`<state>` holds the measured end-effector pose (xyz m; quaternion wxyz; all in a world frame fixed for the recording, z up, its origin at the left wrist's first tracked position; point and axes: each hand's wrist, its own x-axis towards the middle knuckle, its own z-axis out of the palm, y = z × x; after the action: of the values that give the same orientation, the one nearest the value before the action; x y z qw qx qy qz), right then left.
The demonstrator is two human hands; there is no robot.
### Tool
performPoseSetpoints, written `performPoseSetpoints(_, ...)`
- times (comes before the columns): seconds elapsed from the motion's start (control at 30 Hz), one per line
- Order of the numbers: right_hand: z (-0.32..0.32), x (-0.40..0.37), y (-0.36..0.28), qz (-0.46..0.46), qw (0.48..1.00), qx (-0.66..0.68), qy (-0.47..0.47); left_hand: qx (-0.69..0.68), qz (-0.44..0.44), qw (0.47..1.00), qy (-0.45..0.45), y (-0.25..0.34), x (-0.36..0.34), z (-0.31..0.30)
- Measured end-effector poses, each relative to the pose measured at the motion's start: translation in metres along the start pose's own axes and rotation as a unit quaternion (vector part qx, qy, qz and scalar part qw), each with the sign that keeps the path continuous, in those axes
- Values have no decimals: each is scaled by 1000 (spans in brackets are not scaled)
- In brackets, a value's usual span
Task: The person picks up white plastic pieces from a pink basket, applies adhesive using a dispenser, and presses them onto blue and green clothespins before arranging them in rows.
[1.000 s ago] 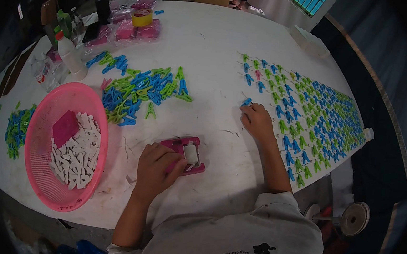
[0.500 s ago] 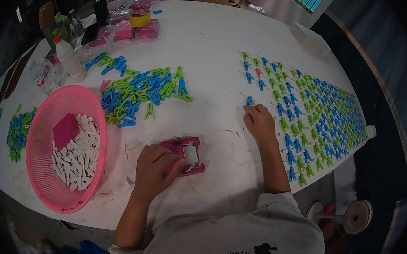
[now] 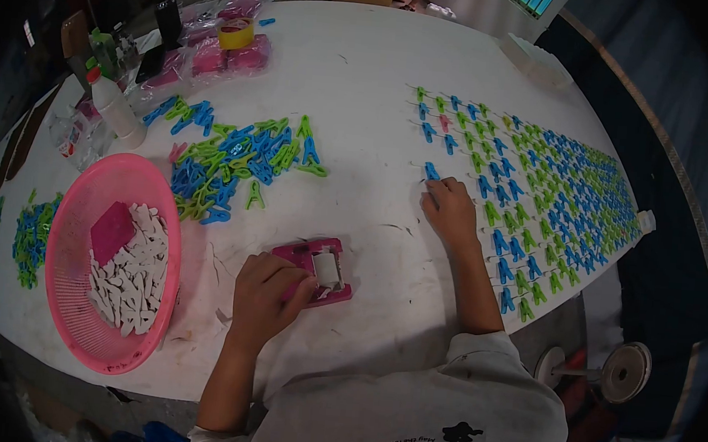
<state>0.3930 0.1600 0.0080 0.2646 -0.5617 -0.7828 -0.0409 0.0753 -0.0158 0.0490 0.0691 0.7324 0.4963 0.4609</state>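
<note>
My left hand (image 3: 269, 293) is closed, its curled fingers over the left side of a small pink tray-like holder (image 3: 333, 296). A white block (image 3: 326, 269) sits in that holder. What the left fingertips pinch, if anything, is hidden. Farther right, my right hand (image 3: 452, 212) has its fingers bent around the lower end of a blue clothespin (image 3: 432, 170), whose upper end shows beyond the fingertips. Blue and green clothespins (image 3: 556, 187) lie in rows just right of that hand.
A pink basket (image 3: 56, 256) of white pieces (image 3: 137, 287) stands at the left. Behind it are a loose pile of clothespins (image 3: 238, 158), a white bottle (image 3: 117, 111), and bagged pink items with yellow tape (image 3: 236, 34). A white box (image 3: 537, 61) is at the far right.
The view has shifted slightly. A little more of the blue clothespin shows beyond my right fingers. My left hand stays at the pink holder.
</note>
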Motion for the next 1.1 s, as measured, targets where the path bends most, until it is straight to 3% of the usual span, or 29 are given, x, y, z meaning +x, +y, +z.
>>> performPoseSetpoints(1.1, 19, 0, 2, -40, 998, -44, 17, 31, 18, 997, -69, 2, 1, -2)
